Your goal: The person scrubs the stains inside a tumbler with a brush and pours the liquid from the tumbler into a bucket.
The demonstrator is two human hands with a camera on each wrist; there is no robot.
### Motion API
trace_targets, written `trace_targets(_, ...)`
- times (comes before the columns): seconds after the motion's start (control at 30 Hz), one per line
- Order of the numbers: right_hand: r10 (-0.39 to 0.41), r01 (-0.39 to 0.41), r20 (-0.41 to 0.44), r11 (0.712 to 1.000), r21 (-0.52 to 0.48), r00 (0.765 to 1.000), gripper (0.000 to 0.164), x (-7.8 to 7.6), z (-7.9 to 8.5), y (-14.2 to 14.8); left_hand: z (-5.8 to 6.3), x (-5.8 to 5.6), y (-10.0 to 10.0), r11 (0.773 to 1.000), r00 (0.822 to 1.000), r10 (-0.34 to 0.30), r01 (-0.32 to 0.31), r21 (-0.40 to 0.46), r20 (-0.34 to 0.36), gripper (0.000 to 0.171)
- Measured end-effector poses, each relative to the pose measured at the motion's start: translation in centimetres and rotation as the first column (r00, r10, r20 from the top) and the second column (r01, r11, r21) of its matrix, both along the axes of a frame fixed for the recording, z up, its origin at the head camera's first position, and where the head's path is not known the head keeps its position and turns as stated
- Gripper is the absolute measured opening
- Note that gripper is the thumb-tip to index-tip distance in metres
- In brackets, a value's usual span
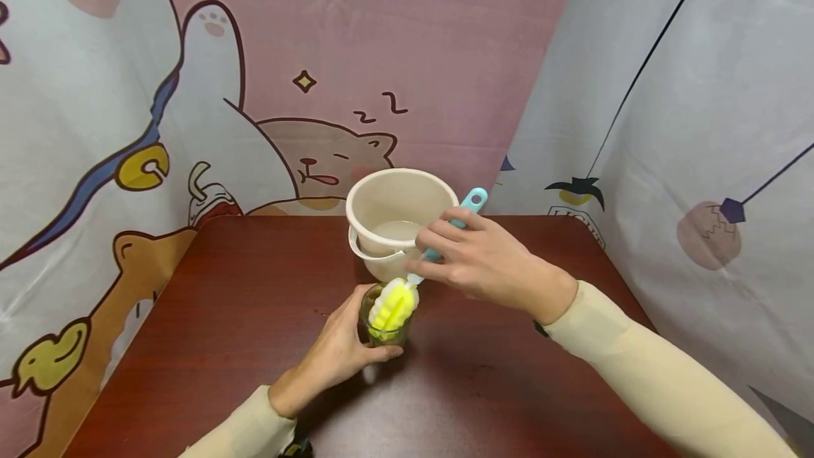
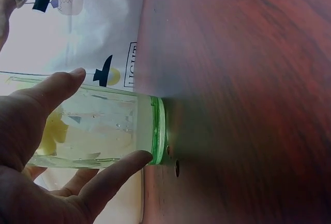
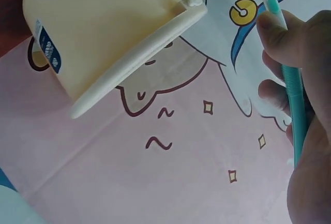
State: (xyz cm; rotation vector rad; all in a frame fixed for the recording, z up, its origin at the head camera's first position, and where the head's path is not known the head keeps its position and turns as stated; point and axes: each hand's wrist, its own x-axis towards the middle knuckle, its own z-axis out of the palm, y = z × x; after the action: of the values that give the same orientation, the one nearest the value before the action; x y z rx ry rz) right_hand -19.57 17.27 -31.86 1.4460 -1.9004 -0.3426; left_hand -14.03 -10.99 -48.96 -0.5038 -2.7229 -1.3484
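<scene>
Head view: the left hand (image 1: 346,338), low centre of the frame, curls thumb and fingers round a green-tinted glass (image 1: 399,339), mouth facing up toward the camera. The right hand (image 1: 486,256), right of centre, grips the turquoise handle (image 1: 474,198) of a brush, its hanging-hole end sticking out above the fingers. The yellow-and-white sponge head (image 1: 393,306) sits at the glass mouth, partly inside.

Just behind, at centre, a cream bucket (image 1: 381,205) stands on the reddish-brown table (image 1: 248,316); shallow liquid in the bottom, bail (image 1: 365,254) hanging down along the near side.

Left wrist view: glass lies across the left half of the frame, droplets on its wall; yellow sponge shows through toward the left. Base close to the table surface; cannot tell if touching. Small wet spots (image 2: 177,168) on the wood just beside it.

Right wrist view: thumb and fingers closed about the handle at the right edge; blue label (image 3: 48,47) on the bucket, upper left. Cartoon-printed cloth (image 1: 407,41) fills the background.
</scene>
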Motion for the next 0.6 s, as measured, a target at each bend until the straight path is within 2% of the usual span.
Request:
trace_targets(0.3,0.012,-0.006,-0.089,0.997,0.072,0.996,0.035,0.1,0.0,-1.5,0.2,-0.1,0.0,1.0,1.0,-0.012,0.013,0.023,-0.026,0.104)
trace_targets(0.6,0.056,-0.03,-0.189,0.99,0.14,0.98,0.027,0.3,-0.6,-2.6,0.0,0.0,0.1,0.998,0.997,-0.038,0.042,0.057,-0.064,0.097)
